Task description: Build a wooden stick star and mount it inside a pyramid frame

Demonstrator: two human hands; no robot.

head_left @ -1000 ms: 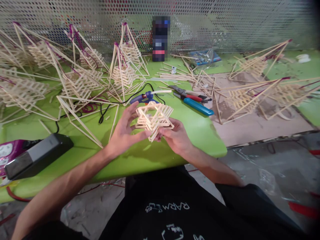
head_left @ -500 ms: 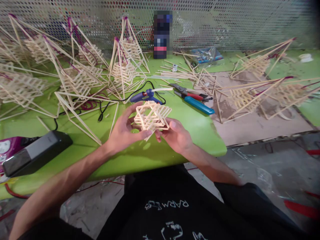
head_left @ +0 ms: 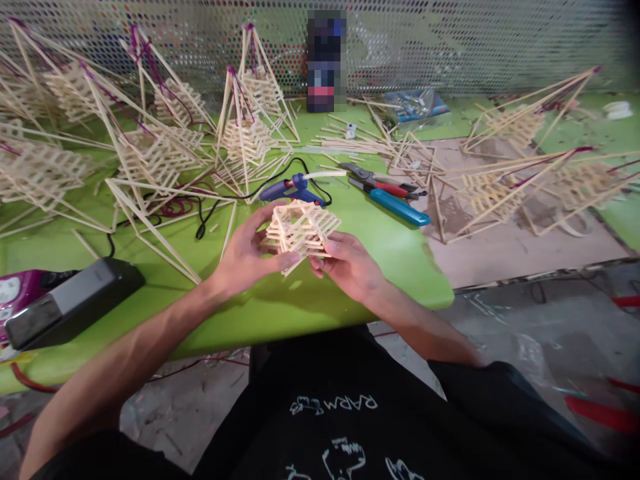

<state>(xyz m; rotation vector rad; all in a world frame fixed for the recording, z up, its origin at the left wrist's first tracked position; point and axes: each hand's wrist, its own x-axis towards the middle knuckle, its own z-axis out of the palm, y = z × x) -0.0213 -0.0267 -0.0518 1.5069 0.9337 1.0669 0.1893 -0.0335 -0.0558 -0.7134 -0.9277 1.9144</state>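
Note:
Between my two hands, above the near part of the green table, is a small basket of stacked wooden sticks [head_left: 303, 230], layered crosswise with a star-like outline. My left hand [head_left: 250, 253] grips its left side, thumb along the front lower edge and fingers behind. My right hand [head_left: 350, 263] holds the right lower corner between thumb and fingers; some fingertips are hidden under the sticks. Just beyond the basket lies a blue hot glue gun [head_left: 287, 189] with a pale glue stick in its back. Right of that are pruning shears [head_left: 373, 180] and a blue-handled tool [head_left: 400, 208].
Several stick pyramids with purple thread, such as one hanging-basket frame [head_left: 245, 137], crowd the left. More lie on a brown board [head_left: 480, 260] at right. Loose sticks [head_left: 350, 145] and a plastic packet [head_left: 417, 107] lie behind. A grey-black box [head_left: 75, 303] sits left on the green table [head_left: 280, 310].
The stick basket has tilted slightly and shifted a little left. My right thumb has moved onto its right edge, and the right hand has come closer in.

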